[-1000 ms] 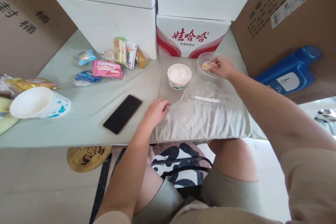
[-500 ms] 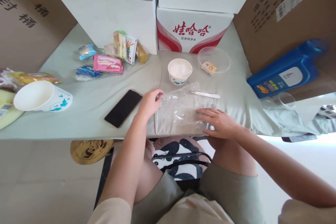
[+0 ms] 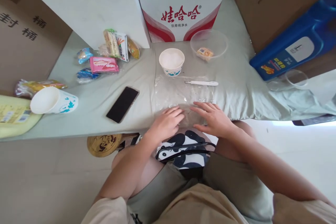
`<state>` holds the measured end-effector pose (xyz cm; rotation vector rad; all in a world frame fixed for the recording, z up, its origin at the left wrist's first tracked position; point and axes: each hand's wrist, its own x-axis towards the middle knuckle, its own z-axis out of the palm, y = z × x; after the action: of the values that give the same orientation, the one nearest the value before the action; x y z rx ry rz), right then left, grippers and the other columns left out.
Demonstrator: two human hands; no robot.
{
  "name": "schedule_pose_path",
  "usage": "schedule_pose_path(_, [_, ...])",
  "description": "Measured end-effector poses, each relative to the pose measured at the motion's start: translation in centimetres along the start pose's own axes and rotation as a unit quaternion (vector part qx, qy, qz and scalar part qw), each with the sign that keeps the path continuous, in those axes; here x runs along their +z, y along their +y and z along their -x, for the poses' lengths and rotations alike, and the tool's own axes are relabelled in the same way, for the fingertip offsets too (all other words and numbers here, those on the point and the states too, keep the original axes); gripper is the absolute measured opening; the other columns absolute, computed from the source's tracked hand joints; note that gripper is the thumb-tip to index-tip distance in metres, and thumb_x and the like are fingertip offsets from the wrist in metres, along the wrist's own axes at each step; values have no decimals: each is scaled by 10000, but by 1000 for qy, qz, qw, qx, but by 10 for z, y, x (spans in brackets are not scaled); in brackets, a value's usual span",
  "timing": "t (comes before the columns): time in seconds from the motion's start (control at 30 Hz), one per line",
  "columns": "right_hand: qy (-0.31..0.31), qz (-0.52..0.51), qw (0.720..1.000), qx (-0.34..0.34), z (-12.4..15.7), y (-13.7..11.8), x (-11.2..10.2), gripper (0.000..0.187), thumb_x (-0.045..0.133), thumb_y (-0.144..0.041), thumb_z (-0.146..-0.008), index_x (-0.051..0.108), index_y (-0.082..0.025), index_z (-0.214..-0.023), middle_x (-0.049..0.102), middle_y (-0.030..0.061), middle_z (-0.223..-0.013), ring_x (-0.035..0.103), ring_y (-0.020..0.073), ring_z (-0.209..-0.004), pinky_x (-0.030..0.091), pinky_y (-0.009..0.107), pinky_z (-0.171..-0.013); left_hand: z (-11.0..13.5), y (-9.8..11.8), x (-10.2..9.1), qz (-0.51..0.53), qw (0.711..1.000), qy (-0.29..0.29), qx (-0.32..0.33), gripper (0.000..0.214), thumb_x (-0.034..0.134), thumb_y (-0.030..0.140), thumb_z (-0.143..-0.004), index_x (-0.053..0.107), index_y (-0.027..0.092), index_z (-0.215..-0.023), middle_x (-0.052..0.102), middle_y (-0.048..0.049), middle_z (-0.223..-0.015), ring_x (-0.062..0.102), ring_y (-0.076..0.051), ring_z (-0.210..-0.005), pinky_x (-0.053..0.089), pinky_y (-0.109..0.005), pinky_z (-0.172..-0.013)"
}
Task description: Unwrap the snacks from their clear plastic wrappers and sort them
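Note:
A clear plastic bag (image 3: pixel 173 92) lies spread on the cloth in front of me. My left hand (image 3: pixel 169 122) rests on its near left part, fingers stretched out over the film. On the near right part lies my right hand (image 3: pixel 211 117), with its fingers spread flat. Neither hand grips anything that I can see. A white pen-like cutter (image 3: pixel 201 83) lies across the far right part of the bag. Just beyond the bag stands a white paper bowl (image 3: pixel 172 62) with a blue leaf print. Farther right, a clear plastic bowl (image 3: pixel 222 43) has a small yellow snack packet (image 3: pixel 205 52) in it.
A phone (image 3: pixel 122 104) lies to the left, with a tipped paper cup (image 3: pixel 56 100) past it. Packaged snacks, one a pink packet (image 3: pixel 104 64), sit behind. White boxes (image 3: pixel 181 17) wall the back; a blue bottle (image 3: pixel 294 45) leans at right.
My left hand has left the bag's far left corner and come nearer, toward my right hand. The bag lies flatter. The camera view has shifted slightly.

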<state>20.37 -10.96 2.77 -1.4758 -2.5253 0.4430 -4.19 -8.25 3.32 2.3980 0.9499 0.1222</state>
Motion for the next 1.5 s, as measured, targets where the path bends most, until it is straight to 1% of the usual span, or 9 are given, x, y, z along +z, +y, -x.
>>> schedule_pose_path(0.1, [5,-25,999,-40,15,12,4,575,685,-414,-847,581,-252,-1389,524,128,-1519,498,380,-1375,390,623,-1113,3,-12,-8,71,993,72,-56,254,498,116,-890,715,214,-977,727,-71,-1225,667,-214,-1174,513,-389,-1052])
schedule_pose_path(0.23, [73,-75,994,-33,24,21,10,139,595,-255,-902,723,-256,-955,677,90,-1345,567,346,-1328,413,598,-1101,11,-21,-30,143,969,183,-88,209,510,176,-900,706,205,-963,731,-68,-1205,692,-189,-1090,532,-351,-1009])
schedule_pose_path(0.33, [155,-179,971,15,19,21,5,131,567,-273,-926,680,-254,-862,763,75,-1125,662,300,-1207,462,541,-1070,15,-31,-35,126,982,118,-77,318,639,197,-799,703,214,-1111,694,-71,-1308,618,-235,-1261,462,-395,-1119])
schedule_pose_path(0.47, [226,-304,916,132,7,20,-6,150,552,-326,-927,676,-251,-886,771,57,-986,716,272,-1085,530,472,-964,16,-50,-34,165,976,77,-121,176,582,220,-829,737,201,-909,764,-71,-1151,688,-232,-1146,505,-395,-1055])
schedule_pose_path(0.67, [303,-385,836,245,-3,19,1,215,554,-425,-912,585,-259,-779,670,3,-664,729,241,-825,550,410,-810,15,-62,-37,352,890,246,-156,234,668,411,-819,705,181,-844,790,-91,-927,733,-233,-994,558,-368,-932])
schedule_pose_path(0.8, [316,-422,805,271,-5,14,10,221,533,-493,-900,543,-275,-865,603,-37,-617,700,215,-666,562,386,-717,6,-62,-32,400,838,320,-186,326,663,498,-823,657,174,-856,717,-41,-688,654,-143,-586,532,-270,-598])
schedule_pose_path(1.13, [255,-375,821,347,-14,8,9,356,568,-596,-852,583,-242,-886,673,7,-717,536,140,-416,457,300,-427,0,-71,-31,288,856,284,-321,281,600,437,-836,669,170,-889,569,32,-523,504,-117,-430,348,-226,-431])
schedule_pose_path(1.37, [218,-273,883,315,-16,22,4,379,561,-540,-872,602,-255,-1118,721,20,-791,570,167,-432,493,340,-479,2,-83,-33,187,882,276,-334,279,546,436,-868,669,197,-795,615,10,-541,566,-149,-507,397,-247,-515])
schedule_pose_path(1.5, [226,-242,909,254,-13,21,11,633,625,-509,-835,454,-258,-1391,715,105,-1135,647,180,-566,565,385,-586,1,-84,-36,143,887,273,-345,287,511,413,-907,658,212,-766,649,-6,-575,613,-165,-582,396,-253,-568])
